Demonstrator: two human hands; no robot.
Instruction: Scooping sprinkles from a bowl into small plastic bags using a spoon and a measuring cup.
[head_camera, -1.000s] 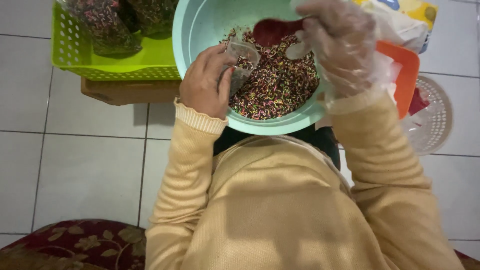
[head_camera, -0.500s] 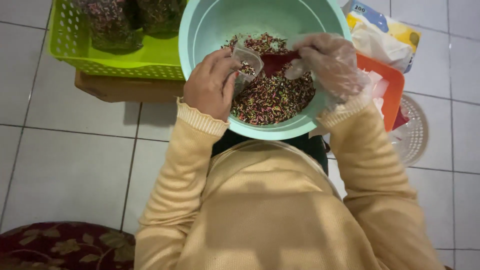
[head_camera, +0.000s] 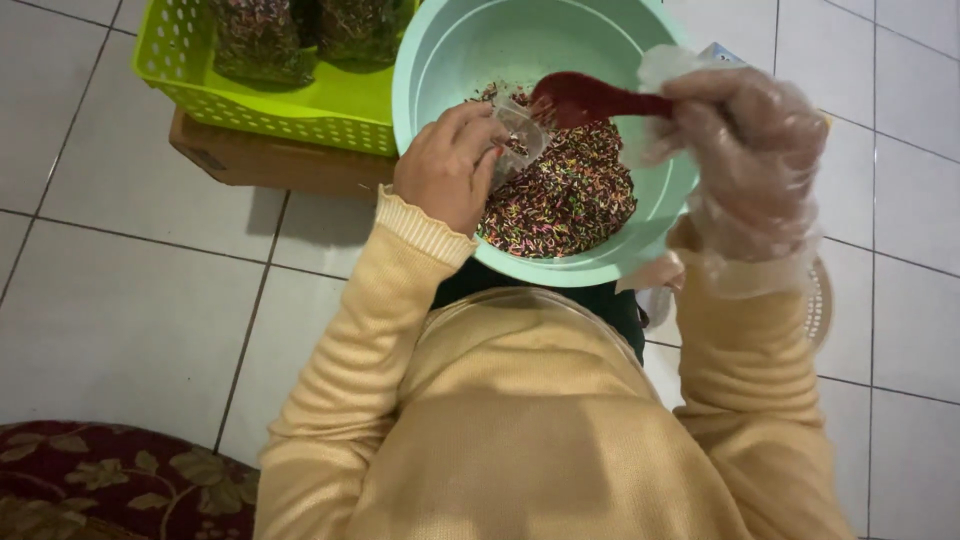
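Your left hand (head_camera: 445, 165) is bare and pinches a small clear bag (head_camera: 520, 130) at its mouth, just over the sprinkles (head_camera: 565, 195) in the bowl (head_camera: 450, 60). Your right hand (head_camera: 745, 150), in a loose plastic glove, is clenched on the handle of a red scoop (head_camera: 580, 98) whose blade sits right beside the bag's opening. The likely slip from here — a narrow, floppy mouth and a wide blade — is sprinkles missing the bag; over the bowl they fall back in, but near the rim they would scatter on the tiled floor (head_camera: 130, 290). The baggy glove could also let the handle twist. Beyond the bowl, filled bags (head_camera: 265, 40) stand in a green basket (head_camera: 300, 105).
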